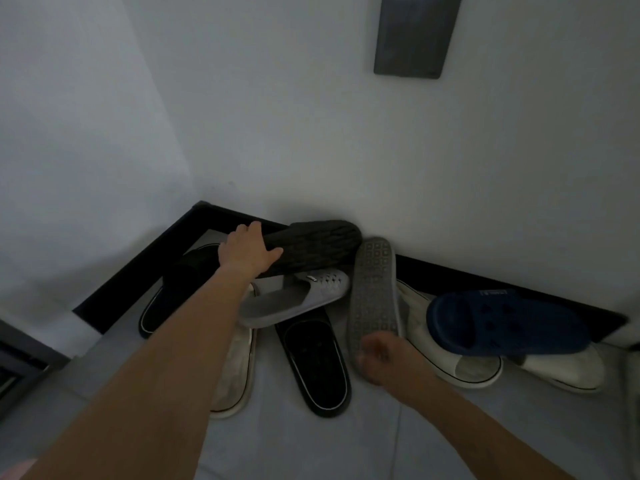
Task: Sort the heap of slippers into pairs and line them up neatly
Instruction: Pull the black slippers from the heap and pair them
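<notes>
Slippers (311, 306) heaped on floor (311, 445) against wall skirting; my left grip (247, 249) closed over upturned dark slipper (318, 245) atop heap, right grip (384, 358) wrapped on heel of upturned grey slipper (374, 289), blurred.

Your left hand (247, 249) grips the heel end of an upturned black slipper (311, 245) against the wall. Your right hand (384, 358) holds the near end of a grey slipper (374, 289), sole up. A navy clog (505, 323) rides on white slippers (460, 365) to the right.
</notes>
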Tool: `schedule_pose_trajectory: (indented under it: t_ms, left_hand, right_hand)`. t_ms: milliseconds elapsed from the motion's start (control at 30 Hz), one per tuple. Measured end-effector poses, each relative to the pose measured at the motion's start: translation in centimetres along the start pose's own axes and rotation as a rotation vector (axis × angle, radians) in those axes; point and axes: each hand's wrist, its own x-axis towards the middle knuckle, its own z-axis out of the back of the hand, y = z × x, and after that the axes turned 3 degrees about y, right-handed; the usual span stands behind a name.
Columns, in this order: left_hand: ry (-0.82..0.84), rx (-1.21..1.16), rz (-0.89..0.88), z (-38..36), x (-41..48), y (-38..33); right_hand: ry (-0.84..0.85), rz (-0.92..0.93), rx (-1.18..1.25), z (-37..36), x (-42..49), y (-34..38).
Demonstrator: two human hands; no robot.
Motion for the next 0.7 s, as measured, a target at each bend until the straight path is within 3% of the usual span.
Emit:
schedule_pose_trajectory:
  t_ms: [167, 300, 400, 500, 600, 700]
  left_hand:
    - [0.184, -0.001, -0.243, 0.8, -2.8, -0.9]
    - [-0.12, -0.088, -0.361, 1.4, -8.6, -3.5]
    - [-0.358, -0.033, -0.519, 0.9, -15.3, -5.3]
    - [-0.274, -0.115, -0.728, -0.5, -21.5, -6.9]
    - [-0.204, -0.312, -0.688, -0.9, -24.4, -7.2]
    - [-0.263, -0.553, -0.404, -0.3, -23.8, -6.7]
  right_hand:
    - [-0.038, 0.035, 0.063, 1.8, 1.0, 2.9]
    - [-0.072, 0.037, 0.193, 2.0, 0.8, 4.0]
    - [-0.084, 0.018, 0.524, 1.8, 0.5, 5.6]
    - [-0.246, -0.109, 0.795, 0.8, -0.1, 5.3]
    - [-0.149, -0.164, 0.797, 1.0, -1.9, 2.5]
    - [0.02, -0.109, 0.794, 2.2, -3.9, -0.4]
